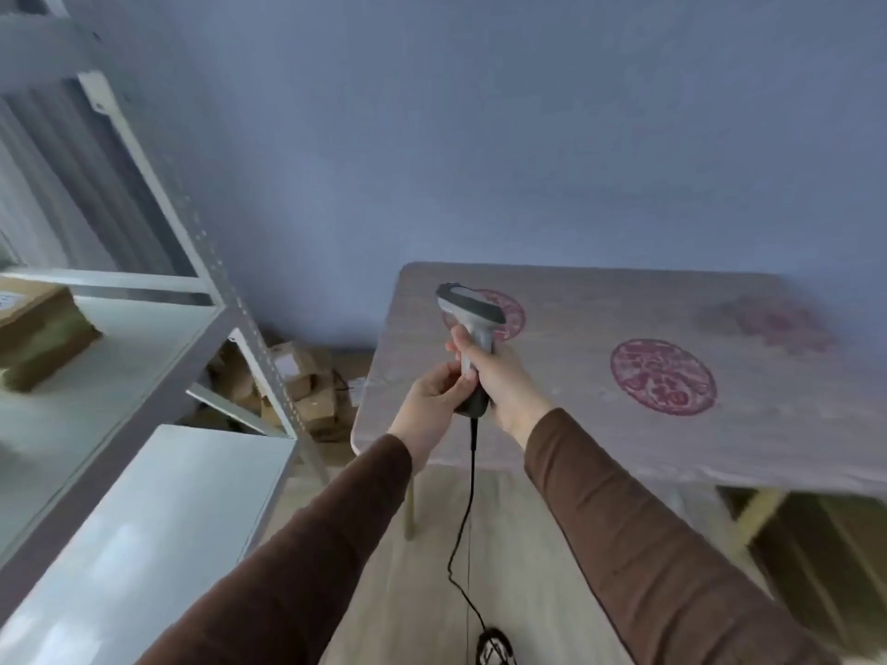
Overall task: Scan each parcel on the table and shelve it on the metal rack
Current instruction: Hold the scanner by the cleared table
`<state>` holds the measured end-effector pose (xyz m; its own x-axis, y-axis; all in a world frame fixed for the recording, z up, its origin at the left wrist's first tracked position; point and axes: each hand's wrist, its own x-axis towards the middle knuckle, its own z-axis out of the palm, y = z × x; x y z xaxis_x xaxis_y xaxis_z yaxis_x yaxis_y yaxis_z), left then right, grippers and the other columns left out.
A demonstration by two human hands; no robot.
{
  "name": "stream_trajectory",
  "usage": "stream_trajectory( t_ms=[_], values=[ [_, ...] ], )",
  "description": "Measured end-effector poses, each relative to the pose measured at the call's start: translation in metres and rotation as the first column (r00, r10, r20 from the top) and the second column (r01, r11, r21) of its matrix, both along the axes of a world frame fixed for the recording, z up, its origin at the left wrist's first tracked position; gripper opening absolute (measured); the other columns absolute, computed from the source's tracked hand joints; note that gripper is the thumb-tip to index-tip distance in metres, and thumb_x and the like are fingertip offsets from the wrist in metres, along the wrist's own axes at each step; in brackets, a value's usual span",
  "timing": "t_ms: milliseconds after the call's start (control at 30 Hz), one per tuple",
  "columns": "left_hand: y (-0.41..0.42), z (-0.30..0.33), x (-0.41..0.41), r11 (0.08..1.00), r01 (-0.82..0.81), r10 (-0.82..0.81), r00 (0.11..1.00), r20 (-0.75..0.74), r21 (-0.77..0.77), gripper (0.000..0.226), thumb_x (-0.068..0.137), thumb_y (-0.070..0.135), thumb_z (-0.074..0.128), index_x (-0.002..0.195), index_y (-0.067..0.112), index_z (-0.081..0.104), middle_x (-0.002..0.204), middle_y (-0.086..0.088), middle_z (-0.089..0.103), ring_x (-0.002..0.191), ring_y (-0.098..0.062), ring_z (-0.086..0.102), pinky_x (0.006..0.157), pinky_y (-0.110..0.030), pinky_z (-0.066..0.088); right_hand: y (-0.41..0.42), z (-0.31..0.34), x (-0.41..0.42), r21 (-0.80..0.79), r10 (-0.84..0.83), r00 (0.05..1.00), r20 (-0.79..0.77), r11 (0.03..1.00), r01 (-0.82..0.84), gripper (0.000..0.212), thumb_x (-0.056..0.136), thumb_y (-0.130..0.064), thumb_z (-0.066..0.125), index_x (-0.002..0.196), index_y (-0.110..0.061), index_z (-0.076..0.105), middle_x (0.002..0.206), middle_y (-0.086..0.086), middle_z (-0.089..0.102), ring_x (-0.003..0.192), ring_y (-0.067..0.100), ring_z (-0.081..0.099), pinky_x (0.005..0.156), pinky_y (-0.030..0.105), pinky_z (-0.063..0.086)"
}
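A grey handheld barcode scanner [473, 315] with a dark head is held upright over the left end of the table [600, 424]. My right hand [504, 381] is wrapped around its handle. My left hand [434, 393] touches the lower part of the handle with its fingertips. A black cable [473, 477] hangs from the scanner down to the floor. The table wears a pale cloth with red round prints [663, 376]. The grey metal rack [144, 376] stands at the left, with a brown cardboard parcel [43, 333] on its upper visible shelf. No parcel shows on the table.
Several brown cardboard boxes [307, 391] are piled on the floor in the corner between rack and table. A blue wall [480, 136] stands behind. The cable's slack coils on the wooden floor [492, 647] between my arms.
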<state>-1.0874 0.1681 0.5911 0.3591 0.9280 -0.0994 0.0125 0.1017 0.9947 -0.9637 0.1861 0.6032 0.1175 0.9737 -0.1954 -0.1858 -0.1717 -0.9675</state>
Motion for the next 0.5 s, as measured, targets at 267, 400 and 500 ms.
stream_trajectory(
  t_ms=[267, 400, 500],
  values=[
    [-0.077, -0.009, 0.199, 0.947, 0.318, -0.319, 0.948, -0.011, -0.041, 0.023, 0.107, 0.020, 0.057, 0.122, 0.006, 0.069, 0.113, -0.013, 0.075, 0.104, -0.019, 0.067, 0.103, -0.040, 0.050, -0.125, -0.010, 0.197, 0.021, -0.454, 0.884, 0.111, 0.891, 0.454, 0.024, 0.088, -0.027, 0.080, 0.110, -0.026, 0.071, 0.097, -0.010, 0.078, 0.087, 0.002, 0.073, 0.068, 0.016, 0.054],
    [-0.122, -0.017, 0.305, 0.893, 0.449, -0.449, 0.893, -0.009, -0.030, 0.017, 0.107, 0.017, 0.057, 0.116, 0.008, 0.068, 0.107, -0.010, 0.075, 0.099, -0.019, 0.068, 0.098, -0.042, 0.053, -0.190, -0.018, 0.294, 0.002, -0.597, 0.788, 0.149, 0.797, 0.604, 0.029, 0.093, -0.022, 0.075, 0.120, -0.016, 0.067, 0.109, -0.001, 0.073, 0.101, 0.014, 0.070, 0.081, 0.027, 0.054],
    [-0.157, -0.027, 0.387, 0.853, 0.518, -0.520, 0.854, -0.023, -0.065, 0.026, 0.107, 0.017, 0.057, 0.124, -0.001, 0.065, 0.121, -0.023, 0.073, 0.109, -0.030, 0.069, 0.106, -0.050, 0.051, -0.237, -0.027, 0.369, -0.017, -0.659, 0.734, 0.166, 0.742, 0.670, 0.026, 0.094, -0.026, 0.074, 0.117, -0.017, 0.067, 0.104, -0.003, 0.072, 0.097, 0.011, 0.069, 0.078, 0.025, 0.053]
  ],
)
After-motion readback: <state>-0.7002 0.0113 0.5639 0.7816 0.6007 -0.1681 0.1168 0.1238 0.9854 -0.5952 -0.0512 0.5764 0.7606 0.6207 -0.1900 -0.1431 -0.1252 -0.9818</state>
